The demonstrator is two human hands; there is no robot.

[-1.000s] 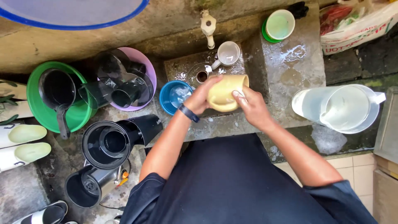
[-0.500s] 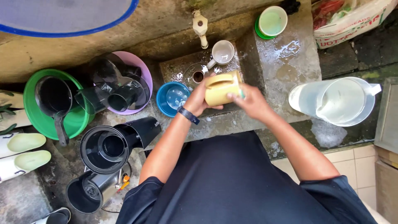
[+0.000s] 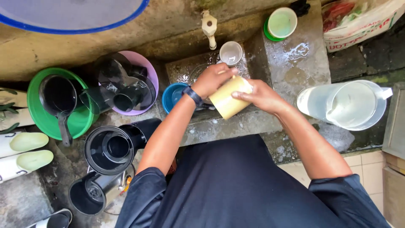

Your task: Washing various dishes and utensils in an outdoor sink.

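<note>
Two hands are closed around a yellow plastic cup (image 3: 230,100) above a wet stone basin (image 3: 219,122): left hand (image 3: 214,78) at the rim, right hand (image 3: 259,95) along the side. Light, stiff and likely soap-slick, it is best gripped around its body.

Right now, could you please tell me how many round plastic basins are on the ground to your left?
3: a green basin at far left holding a black pot, a lilac basin beside it with dark jug parts, and a small blue basin by the left hand. Others may be hidden.
</note>
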